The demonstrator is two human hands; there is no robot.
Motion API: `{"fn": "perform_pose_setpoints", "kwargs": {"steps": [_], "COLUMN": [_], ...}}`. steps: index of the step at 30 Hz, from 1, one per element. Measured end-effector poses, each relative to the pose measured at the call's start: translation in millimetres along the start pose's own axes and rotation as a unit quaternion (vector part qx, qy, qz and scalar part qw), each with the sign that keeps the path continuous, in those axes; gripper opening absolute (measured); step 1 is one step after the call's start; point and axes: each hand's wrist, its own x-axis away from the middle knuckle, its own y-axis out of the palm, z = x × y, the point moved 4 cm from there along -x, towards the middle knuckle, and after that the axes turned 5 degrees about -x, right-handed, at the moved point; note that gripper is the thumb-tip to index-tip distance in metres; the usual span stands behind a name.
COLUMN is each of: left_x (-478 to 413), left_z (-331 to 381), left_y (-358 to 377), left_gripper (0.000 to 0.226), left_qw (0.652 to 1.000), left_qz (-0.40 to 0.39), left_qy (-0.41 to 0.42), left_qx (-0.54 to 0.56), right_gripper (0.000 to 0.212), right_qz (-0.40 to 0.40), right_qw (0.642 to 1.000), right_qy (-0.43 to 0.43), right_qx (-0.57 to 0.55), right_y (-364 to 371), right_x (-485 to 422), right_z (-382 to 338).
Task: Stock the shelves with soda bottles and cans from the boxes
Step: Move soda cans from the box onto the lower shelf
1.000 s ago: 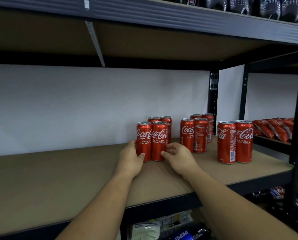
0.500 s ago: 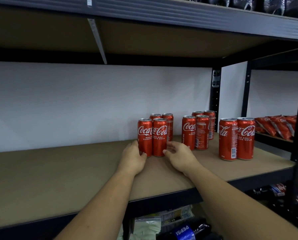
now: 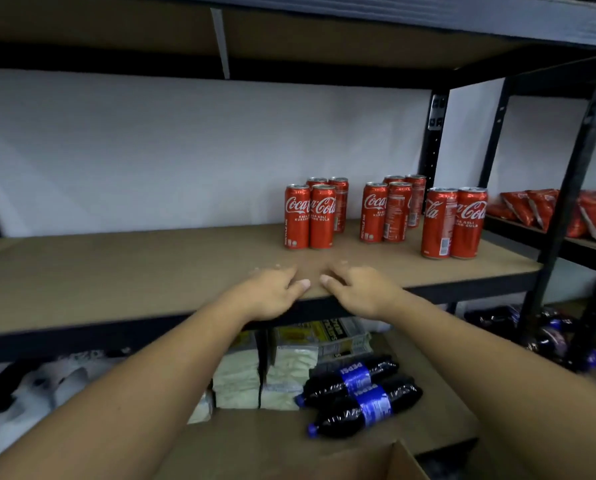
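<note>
Several red Coca-Cola cans stand upright on the brown shelf board (image 3: 151, 268) in three clusters: a left cluster (image 3: 310, 216), a middle cluster (image 3: 386, 211) and a right pair (image 3: 454, 221). My left hand (image 3: 272, 292) and my right hand (image 3: 357, 289) hover side by side over the shelf's front edge, a little short of the left cluster. Both hold nothing and their fingers are loosely spread. On the lower shelf lie two dark Pepsi bottles (image 3: 355, 393) on their sides.
A cardboard box corner (image 3: 393, 462) shows at the bottom. Pale packets (image 3: 237, 379) and a white bag (image 3: 30, 393) sit on the lower shelf. Red snack bags (image 3: 549, 209) fill the neighbouring rack to the right, and more dark bottles (image 3: 546, 334) lie below them. Black uprights (image 3: 566, 188) frame the shelf's right end.
Both hands have let go of the left cluster of cans and drawn back to the shelf's front edge. The view has tilted down, showing the lower shelf.
</note>
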Motion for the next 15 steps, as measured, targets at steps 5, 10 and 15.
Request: {"fn": "perform_pose_setpoints", "kwargs": {"steps": [5,10,15], "left_x": [80,154,222], "left_z": [10,16,16], "left_y": [16,55,123], "left_gripper": [0.073,0.068,0.066], "left_qw": [0.994,0.998,0.999], "left_qz": [0.057,0.046,-0.007], "left_qy": [0.033,0.035,0.021], "left_qx": [-0.089,-0.001,0.039], "right_gripper": [0.058,0.062,0.058], "right_qz": [0.048,0.031,-0.009], "right_qw": [0.996,0.997,0.996], "right_qy": [-0.073,-0.064,-0.047], "right_qx": [0.014,-0.041,-0.082], "right_y": [22,63,123], "right_x": [76,147,209], "right_z": [-20,-39,-52]}}
